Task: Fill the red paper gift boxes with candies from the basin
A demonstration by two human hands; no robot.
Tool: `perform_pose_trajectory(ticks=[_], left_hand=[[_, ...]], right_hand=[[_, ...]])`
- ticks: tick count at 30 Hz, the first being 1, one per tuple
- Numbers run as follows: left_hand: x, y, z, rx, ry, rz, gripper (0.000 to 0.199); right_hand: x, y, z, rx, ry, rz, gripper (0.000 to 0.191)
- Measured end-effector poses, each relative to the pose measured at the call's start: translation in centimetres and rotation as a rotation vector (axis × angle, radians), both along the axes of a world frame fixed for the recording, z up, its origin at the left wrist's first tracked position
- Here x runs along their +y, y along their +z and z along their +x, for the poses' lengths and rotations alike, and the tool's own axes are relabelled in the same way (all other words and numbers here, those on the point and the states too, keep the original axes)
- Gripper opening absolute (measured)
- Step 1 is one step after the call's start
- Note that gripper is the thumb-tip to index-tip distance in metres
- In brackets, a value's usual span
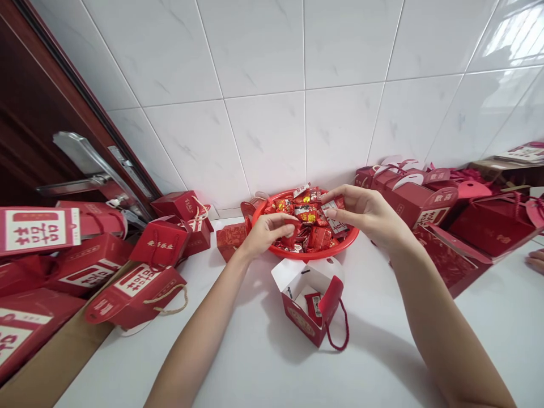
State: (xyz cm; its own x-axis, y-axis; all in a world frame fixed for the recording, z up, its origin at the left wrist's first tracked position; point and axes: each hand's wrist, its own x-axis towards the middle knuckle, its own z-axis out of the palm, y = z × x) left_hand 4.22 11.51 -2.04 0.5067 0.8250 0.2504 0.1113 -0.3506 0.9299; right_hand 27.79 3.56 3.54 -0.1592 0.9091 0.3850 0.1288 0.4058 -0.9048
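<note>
My left hand [272, 231] is closed in a pinch on a small red-wrapped candy [291, 237] above the near left part of a red plastic basin [314, 256]. On the basin's right side, my right hand [361, 214] has its thumb and index finger bent around the edge of a grey-and-red candy packet [336, 222]. Many shiny red wrapped candies [306, 214] fill the basin. In front of it stands an open red gift box [308, 317] with a white inside and a dark red cord handle. A red packet [314, 305] lies inside the box.
Closed red gift boxes [121, 294] pile up at left, some on a cardboard box [59, 351]. More red boxes [480, 226] crowd the right. Behind is a tiled wall [263, 136]; a door handle [85, 170] juts at left. Another person's fingers [536, 260] show at the right edge.
</note>
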Motion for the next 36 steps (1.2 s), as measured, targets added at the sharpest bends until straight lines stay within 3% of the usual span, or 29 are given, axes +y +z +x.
perform_pose_trajectory(ticks=[2, 7, 10, 13, 17, 24, 31, 36], left_hand=[[-2.1, 0.7, 0.0, 0.126, -0.144, -0.013, 0.042], [-6.3, 1.8, -0.8, 0.452, -0.030, 0.239, 0.037], [-7.8, 2.3, -2.0, 0.677, -0.074, 0.230, 0.039], [-8.7, 2.7, -3.0, 0.816, -0.157, 0.201, 0.050], [-9.0, 2.9, -3.7, 0.884, -0.170, 0.182, 0.056], [-9.1, 3.1, -3.9, 0.889, -0.247, 0.205, 0.049], [-9.9, 3.5, -4.1, 0.902, -0.240, 0.195, 0.047], [-10.8, 4.2, -4.3, 0.919, -0.275, 0.195, 0.052]], right_hand=[[-0.1, 0.1, -0.1, -0.015, -0.007, 0.004, 0.031], [-0.1, 0.0, -0.5, -0.118, -0.016, 0.040, 0.029], [0.0, -0.3, -0.9, -0.222, 0.022, 0.055, 0.025], [0.0, -1.0, -1.6, -0.267, 0.151, 0.032, 0.023], [-0.5, -1.5, -2.9, -0.526, 0.330, -0.009, 0.015], [-2.5, -0.8, -2.3, -0.994, 0.171, -0.035, 0.014], [-3.6, -0.5, -1.0, -1.121, 0.142, -0.097, 0.028], [-4.0, 0.1, -1.4, -1.231, 0.200, -0.176, 0.036]])
